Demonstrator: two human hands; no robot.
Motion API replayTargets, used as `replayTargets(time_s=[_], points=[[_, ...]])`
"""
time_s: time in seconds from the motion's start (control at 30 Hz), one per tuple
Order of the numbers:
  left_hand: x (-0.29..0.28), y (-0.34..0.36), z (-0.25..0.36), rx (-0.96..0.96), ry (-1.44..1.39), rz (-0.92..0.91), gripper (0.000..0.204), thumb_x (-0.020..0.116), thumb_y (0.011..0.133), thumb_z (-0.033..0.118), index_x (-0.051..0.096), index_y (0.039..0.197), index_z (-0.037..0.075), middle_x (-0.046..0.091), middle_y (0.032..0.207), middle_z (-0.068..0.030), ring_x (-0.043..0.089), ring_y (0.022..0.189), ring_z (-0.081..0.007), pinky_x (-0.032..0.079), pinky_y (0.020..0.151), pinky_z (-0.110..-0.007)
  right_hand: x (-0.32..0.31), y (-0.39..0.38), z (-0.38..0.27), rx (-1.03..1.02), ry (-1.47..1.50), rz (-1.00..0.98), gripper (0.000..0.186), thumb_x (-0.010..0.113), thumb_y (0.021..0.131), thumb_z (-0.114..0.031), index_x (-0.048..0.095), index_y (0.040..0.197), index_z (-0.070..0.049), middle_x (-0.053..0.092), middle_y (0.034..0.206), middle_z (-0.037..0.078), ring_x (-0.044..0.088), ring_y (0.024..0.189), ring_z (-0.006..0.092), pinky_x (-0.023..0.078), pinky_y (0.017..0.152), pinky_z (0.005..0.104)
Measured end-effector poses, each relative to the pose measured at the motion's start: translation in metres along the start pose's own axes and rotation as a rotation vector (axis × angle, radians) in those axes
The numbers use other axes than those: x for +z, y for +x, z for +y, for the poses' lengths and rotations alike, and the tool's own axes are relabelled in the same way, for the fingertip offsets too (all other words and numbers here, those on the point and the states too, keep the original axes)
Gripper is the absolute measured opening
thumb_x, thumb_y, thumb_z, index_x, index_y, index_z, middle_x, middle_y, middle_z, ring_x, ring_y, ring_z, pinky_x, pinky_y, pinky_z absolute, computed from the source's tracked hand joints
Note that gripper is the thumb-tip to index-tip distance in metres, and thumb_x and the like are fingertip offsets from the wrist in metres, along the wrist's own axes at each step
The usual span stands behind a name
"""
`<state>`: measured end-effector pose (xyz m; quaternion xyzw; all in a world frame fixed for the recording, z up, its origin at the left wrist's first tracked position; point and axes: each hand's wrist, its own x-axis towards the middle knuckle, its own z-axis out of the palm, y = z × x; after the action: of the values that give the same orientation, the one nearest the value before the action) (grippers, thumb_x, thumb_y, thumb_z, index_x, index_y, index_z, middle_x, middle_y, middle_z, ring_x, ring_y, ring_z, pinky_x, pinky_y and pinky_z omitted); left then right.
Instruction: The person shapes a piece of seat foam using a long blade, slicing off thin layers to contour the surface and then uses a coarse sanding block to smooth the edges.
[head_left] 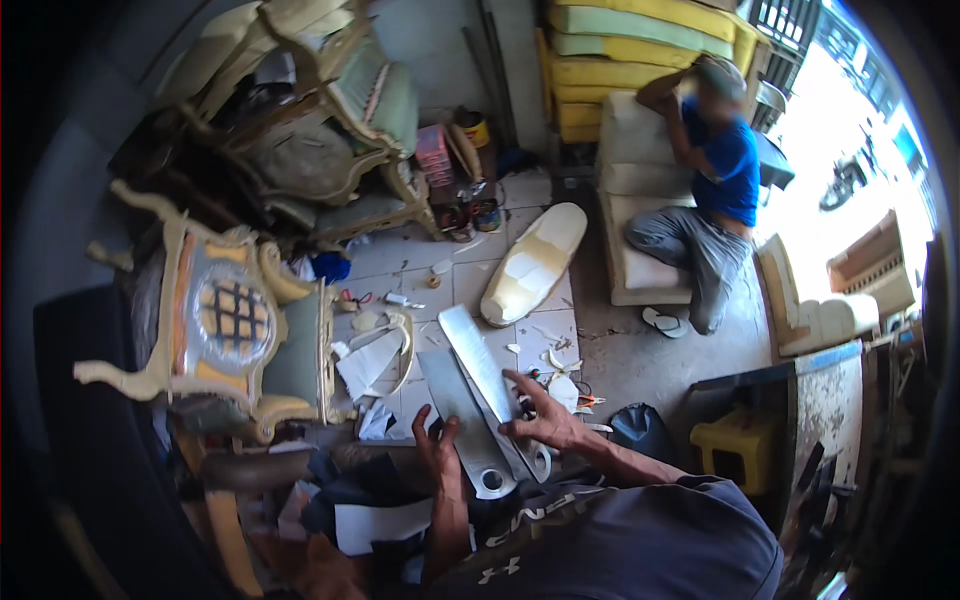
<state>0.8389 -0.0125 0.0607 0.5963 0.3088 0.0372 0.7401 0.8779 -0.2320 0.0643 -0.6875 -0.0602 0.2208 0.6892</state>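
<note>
Strips [470, 395]: two, long, flat, grey metal | holed ends | both hands touching

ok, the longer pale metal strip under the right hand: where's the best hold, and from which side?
Probably the near end of the pale metal strip, where the right hand already presses on it. It lies flat, slanting away up-left beside a darker strip held by the left hand, so its left edge looks crowded. Come from the right and pinch the open long edge; the far end lies furthest from the hands.
</note>
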Motion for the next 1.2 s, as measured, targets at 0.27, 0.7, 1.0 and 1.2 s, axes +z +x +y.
replayTargets(time_s=[0.27,0.7,1.0,1.2], points=[[0.041,0.221,0.017,-0.121,-0.059,-0.351,0.047,0.065,0.092,-0.006,0.057,0.139,-0.002,0.070,0.119,-0.0095,0.068,0.104,-0.0201,0.054,0.095,-0.033,-0.032,0.099,0.026,0.192,0.627,0.548,0.073,0.088,0.084,-0.024,0.053,0.142,0.002,0.070,0.122,0.016,0.069,0.104,0.0232,0.055,0.094,0.0373],[0.100,0.449,0.075,-0.366,0.773,-1.211,0.036,0.066,0.104,0.018,0.062,0.133,-0.003,0.072,0.113,-0.0066,0.066,0.100,-0.0113,0.053,0.088,-0.026,0.113,0.298,0.070,0.194,0.963,1.186,0.064,0.083,0.086,-0.014,0.052,0.140,0.002,0.068,0.121,0.012,0.068,0.105,0.0221,0.056,0.092,0.0368],[0.140,0.600,-0.130,0.071,1.152,-1.356,0.037,0.064,0.100,0.018,0.062,0.130,-0.003,0.074,0.112,-0.0139,0.070,0.096,-0.0231,0.055,0.087,-0.035,0.066,0.223,0.362,0.613,0.206,1.838,0.056,0.077,0.088,-0.011,0.050,0.136,0.001,0.066,0.125,0.020,0.066,0.112,0.0289,0.052,0.099,0.0418],[0.242,0.673,-0.431,0.751,1.295,-1.619,0.055,0.068,0.093,0.026,0.056,0.141,0.002,0.059,0.138,-0.0236,0.051,0.132,-0.0437,0.041,0.110,-0.053,0.118,0.186,0.707,1.251,-0.241,1.960,0.072,0.074,0.085,-0.013,0.044,0.147,0.005,0.060,0.137,0.028,0.059,0.129,0.0417,0.043,0.112,0.0449]])
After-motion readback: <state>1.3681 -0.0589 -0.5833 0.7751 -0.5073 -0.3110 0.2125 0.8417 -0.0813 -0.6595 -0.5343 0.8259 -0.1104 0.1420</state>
